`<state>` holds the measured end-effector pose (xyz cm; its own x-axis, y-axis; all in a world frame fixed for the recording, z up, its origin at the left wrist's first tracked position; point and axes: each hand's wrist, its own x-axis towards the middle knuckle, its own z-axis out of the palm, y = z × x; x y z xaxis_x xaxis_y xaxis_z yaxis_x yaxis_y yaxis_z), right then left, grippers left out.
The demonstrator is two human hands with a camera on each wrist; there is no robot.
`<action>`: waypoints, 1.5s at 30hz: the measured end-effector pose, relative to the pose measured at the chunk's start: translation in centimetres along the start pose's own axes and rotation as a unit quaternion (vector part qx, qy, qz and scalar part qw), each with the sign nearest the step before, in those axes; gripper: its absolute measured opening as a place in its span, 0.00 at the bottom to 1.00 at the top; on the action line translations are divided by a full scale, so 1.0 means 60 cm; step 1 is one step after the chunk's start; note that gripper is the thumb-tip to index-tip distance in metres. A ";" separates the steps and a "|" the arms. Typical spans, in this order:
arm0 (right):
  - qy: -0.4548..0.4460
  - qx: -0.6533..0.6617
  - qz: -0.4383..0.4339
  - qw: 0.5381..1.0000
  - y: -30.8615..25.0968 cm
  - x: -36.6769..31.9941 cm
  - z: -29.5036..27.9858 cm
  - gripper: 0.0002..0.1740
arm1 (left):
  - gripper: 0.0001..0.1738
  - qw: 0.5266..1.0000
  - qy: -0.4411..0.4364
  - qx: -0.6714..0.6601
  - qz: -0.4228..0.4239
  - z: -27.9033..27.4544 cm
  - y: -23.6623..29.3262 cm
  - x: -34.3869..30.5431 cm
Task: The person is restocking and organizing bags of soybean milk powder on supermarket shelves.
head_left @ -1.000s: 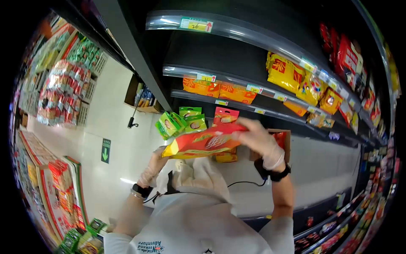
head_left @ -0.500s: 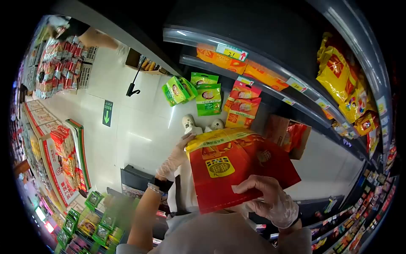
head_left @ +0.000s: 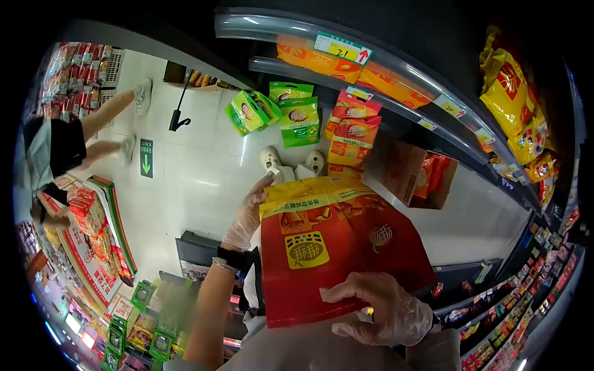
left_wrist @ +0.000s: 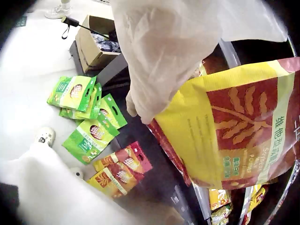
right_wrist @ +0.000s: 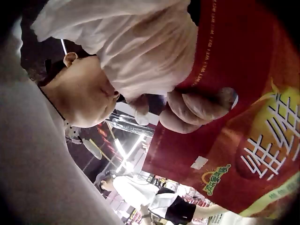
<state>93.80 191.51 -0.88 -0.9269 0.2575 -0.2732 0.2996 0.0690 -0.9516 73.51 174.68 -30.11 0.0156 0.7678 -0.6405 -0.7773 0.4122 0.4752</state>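
Both gloved hands hold a large red and yellow bag of soybean milk powder in front of the body, its printed face tilted up. My left hand grips the yellow end at its left corner. In the left wrist view, the glove hides most of those fingers. At the red edge nearest the body, my right hand holds the bag between fingers and thumb. The right wrist view shows those fingers bent against the red face, one tip at a small slot.
Green bags and red-orange bags stand on the floor beyond the shoes. A cardboard box with red packets is at right. Dark shelves with price tags rise ahead. Another person is at left, near an umbrella.
The bag was held flatter and farther out; it has come closer to the body with its red face turned up. The right hand shifted to its near edge. Another person has come into view at left.
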 end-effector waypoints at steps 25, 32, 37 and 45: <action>0.041 0.029 0.039 0.998 -0.031 0.033 0.048 0.17 | 0.21 0.994 -0.032 -0.045 -0.090 -0.059 0.081 -0.033; 0.037 0.008 0.019 0.999 -0.059 0.032 0.077 0.17 | 0.18 0.974 0.016 0.060 -0.219 -0.043 0.070 -0.020; 0.087 -0.005 0.016 0.996 -0.066 0.024 0.078 0.16 | 0.19 0.975 0.004 -0.030 -0.222 -0.015 0.080 -0.028; 0.172 0.149 0.134 0.964 -0.094 0.016 0.062 0.11 | 0.19 0.991 0.005 0.048 -0.126 -0.049 0.112 -0.016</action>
<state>90.40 187.75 3.69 -0.6797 0.5362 -0.5006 0.3915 -0.3120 -0.8657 66.41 175.28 -28.09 0.1947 0.6300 -0.7518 -0.6856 0.6356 0.3550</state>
